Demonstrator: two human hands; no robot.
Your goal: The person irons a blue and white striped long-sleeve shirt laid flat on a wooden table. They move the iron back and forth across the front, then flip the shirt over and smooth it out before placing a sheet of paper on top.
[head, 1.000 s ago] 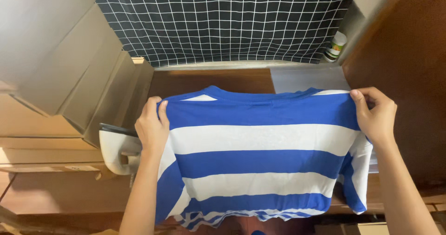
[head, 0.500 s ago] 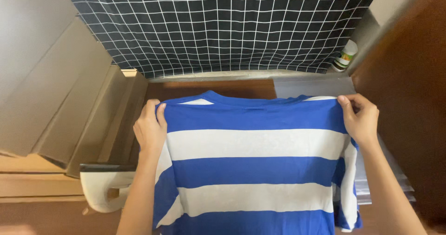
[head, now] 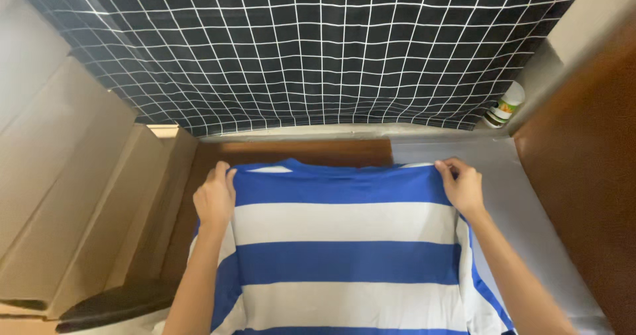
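My left hand (head: 214, 199) pinched the blue-and-white striped T-shirt (head: 344, 255) at its ten o'clock shoulder, my right hand (head: 462, 187) gripped its two o'clock shoulder, checked cloth (head: 318, 50) at twelve.

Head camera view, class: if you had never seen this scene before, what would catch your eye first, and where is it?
First, the blue-and-white striped shirt spread flat in the lower middle, pinched at its two shoulders by the left hand and the right hand. Next, the black cloth with a white grid filling the top of the view. A small white bottle with a green band sits at the cloth's right edge.
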